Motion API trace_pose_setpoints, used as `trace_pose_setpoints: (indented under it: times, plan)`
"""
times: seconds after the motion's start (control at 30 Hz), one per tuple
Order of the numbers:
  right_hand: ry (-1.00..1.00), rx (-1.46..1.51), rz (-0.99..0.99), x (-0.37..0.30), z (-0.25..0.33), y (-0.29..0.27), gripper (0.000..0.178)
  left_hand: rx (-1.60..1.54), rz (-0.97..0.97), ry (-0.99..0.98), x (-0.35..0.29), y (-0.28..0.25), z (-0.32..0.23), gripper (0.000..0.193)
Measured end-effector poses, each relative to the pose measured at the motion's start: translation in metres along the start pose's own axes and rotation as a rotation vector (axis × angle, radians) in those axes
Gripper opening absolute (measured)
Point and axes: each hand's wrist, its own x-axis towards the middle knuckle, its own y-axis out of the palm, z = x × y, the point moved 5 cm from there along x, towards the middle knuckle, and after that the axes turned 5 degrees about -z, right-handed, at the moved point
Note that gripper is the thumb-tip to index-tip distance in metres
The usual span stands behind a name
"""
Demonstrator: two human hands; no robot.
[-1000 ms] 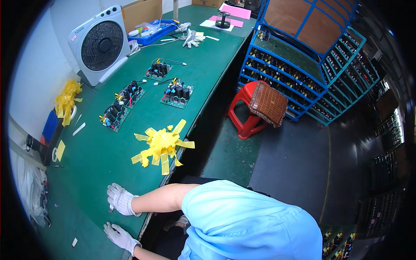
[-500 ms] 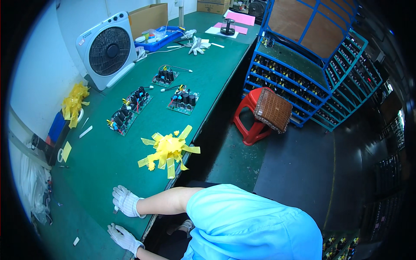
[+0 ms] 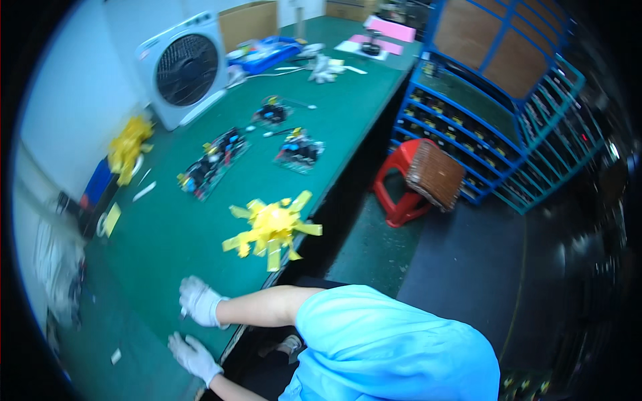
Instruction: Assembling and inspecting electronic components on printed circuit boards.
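Both my hands wear white knit gloves and are over the near end of the green table (image 3: 150, 250). My right hand (image 3: 201, 303), the upper one in the picture, has its fingers curled down around a small dark piece at their tips, too blurred to name. Just below it, my left hand (image 3: 194, 357) lies flat on the table, fingers stretched out and thumb apart, with nothing in it. Beyond my right hand, a bunch of yellow tape strips (image 3: 273, 226) sits by the table's edge.
Several circuit boards (image 3: 299, 151) with black capacitors lie farther up the table. A grey box fan (image 3: 184, 70) and a blue tray (image 3: 271, 56) stand behind. A red stool (image 3: 401, 184) with a woven cushion and a blue rack (image 3: 461, 123) are right of the table.
The whole view has shifted slightly right and blurred as the head moved. My left hand's thumb now stands farther from its fingers. My right hand keeps nearly the same place on the table.
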Motion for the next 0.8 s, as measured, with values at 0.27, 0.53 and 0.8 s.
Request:
trace_pose_setpoints:
  times: [0.27, 0.53, 0.8]
  plan:
    - [-0.122, -0.057, -0.099, 0.014, -0.013, -0.036, 0.024, -0.046, -0.059, -0.077, 0.013, -0.026, -0.051, 0.044]
    - [-0.322, -0.062, -0.243, -0.001, -0.006, 0.010, 0.018, -0.053, -0.172, -0.332, -0.034, -0.025, -0.034, 0.051]
    - [-0.143, 0.022, -0.138, 0.024, -0.029, 0.025, 0.030, -0.157, -0.311, -0.382, -0.054, -0.023, -0.040, 0.053]
